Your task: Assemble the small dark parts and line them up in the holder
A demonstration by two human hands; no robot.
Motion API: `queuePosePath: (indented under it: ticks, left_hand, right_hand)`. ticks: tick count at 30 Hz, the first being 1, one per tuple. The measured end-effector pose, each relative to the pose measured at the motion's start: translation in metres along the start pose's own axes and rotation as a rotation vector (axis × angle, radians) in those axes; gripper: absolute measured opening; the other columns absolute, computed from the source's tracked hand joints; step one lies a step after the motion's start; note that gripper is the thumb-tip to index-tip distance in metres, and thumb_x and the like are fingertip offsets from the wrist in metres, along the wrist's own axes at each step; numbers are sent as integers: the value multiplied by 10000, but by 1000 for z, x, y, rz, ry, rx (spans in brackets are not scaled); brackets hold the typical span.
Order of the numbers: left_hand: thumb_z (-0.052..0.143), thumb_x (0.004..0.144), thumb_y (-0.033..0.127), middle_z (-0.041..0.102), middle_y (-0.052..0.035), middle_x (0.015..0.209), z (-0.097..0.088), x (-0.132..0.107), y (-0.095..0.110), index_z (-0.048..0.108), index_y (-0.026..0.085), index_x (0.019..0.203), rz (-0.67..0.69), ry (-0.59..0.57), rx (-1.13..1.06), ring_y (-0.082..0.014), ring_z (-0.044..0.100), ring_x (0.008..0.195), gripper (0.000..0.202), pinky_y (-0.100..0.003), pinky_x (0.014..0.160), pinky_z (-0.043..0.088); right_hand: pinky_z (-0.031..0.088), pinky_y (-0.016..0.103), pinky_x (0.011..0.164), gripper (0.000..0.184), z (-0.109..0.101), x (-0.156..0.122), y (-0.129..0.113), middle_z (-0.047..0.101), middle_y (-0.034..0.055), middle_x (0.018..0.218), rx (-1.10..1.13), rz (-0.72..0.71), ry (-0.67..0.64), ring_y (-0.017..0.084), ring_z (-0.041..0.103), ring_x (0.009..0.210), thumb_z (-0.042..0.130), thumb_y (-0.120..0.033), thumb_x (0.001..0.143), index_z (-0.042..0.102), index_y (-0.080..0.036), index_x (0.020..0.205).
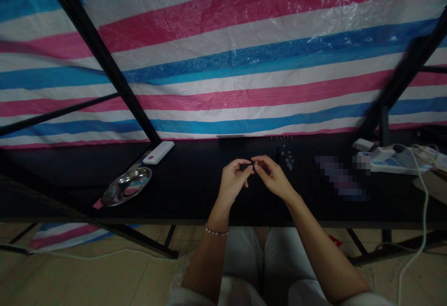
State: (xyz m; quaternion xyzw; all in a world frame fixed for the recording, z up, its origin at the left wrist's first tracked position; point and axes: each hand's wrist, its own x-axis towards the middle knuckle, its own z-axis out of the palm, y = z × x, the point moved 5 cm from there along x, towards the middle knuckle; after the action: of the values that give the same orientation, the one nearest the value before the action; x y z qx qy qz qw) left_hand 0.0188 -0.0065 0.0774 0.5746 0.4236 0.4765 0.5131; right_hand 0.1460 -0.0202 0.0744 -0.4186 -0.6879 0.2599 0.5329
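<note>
Above the middle of the black table, my left hand (234,179) and my right hand (271,175) meet at the fingertips. Between them is a small, dark, stick-like piece (245,166), too dim to name its kind. The left thumb and fingers are closed round its length. At its right end the right thumb and forefinger pinch, and whether a second small part sits there is hidden. Several small clear pieces (289,160) lie scattered on the table just beyond my right hand. More tiny ones stand in a row near the back edge.
To the left are a shiny metal dish (127,186) and a white oblong device (159,153). A blurred patch (340,179) lies to the right. Farther right are a white box (394,161) and a white cable (425,203). Black frame bars and a striped sheet (244,64) stand behind the table (188,194).
</note>
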Motion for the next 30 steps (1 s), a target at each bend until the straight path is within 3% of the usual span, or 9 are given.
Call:
queuePosePath:
  ticks: [3, 6, 10, 18, 24, 27, 30]
  left_hand:
    - [622, 667, 308, 631, -16, 671, 2, 1, -3, 585, 116, 883, 5, -13, 2, -25, 437, 344, 291, -157, 348, 321]
    - [628, 661, 301, 624, -11, 653, 8, 3, -9, 600, 117, 874, 27, -29, 6, -22, 432, 343, 283, -155, 351, 321]
    - [637, 654, 309, 626, -18, 682, 16, 5, -16, 606, 115, 862, 39, -30, 14, -19, 435, 349, 286, -151, 346, 320]
    - [661, 633, 304, 628, -28, 722, 19, 1, -15, 610, 110, 828, 15, -14, -32, -22, 437, 363, 280, -161, 345, 326]
    - [643, 657, 304, 594, -1, 616, 12, 7, -21, 608, 111, 848, 32, -34, 82, -33, 446, 369, 274, -152, 354, 320]
    - [632, 667, 292, 507, 44, 493, 1, 18, -25, 614, 120, 846, 56, -13, 226, -39, 431, 354, 249, -144, 343, 303]
    - [605, 687, 267, 519, 37, 531, -3, 34, -28, 615, 125, 851, 74, -42, 352, -40, 438, 365, 217, -147, 350, 324]
  right_hand:
    - [460, 301, 747, 244, 3, 0, 2, 552, 42, 917, 133, 32, 39, 137, 547, 786, 469, -253, 802, 510, -215, 1040]
    - [453, 331, 823, 288, 8, -1, 4, 553, 62, 1045, 273, 49, 61, 156, 548, 916, 440, -233, 787, 494, -223, 1070]
    - [330, 393, 1000, 401, 15, -1, 6, 506, 52, 1223, 444, 17, 77, 183, 450, 1150, 402, -198, 723, 477, -230, 1115]
    - [285, 428, 1032, 435, 20, -1, 8, 499, 33, 1266, 611, 8, 116, 216, 408, 1208, 431, -264, 692, 485, -242, 1123]
    - [299, 433, 1015, 431, 12, -4, 15, 475, 46, 1286, 511, -35, 154, 217, 418, 1201, 441, -297, 728, 464, -252, 1156]
    - [359, 426, 959, 400, -11, -5, 18, 502, 68, 1235, 337, -90, 302, 215, 474, 1134, 402, -266, 748, 480, -233, 1140]
    - [425, 393, 863, 345, -43, -9, 21, 542, 78, 1115, 63, -131, 547, 199, 535, 1003, 368, -212, 743, 528, -208, 1048]
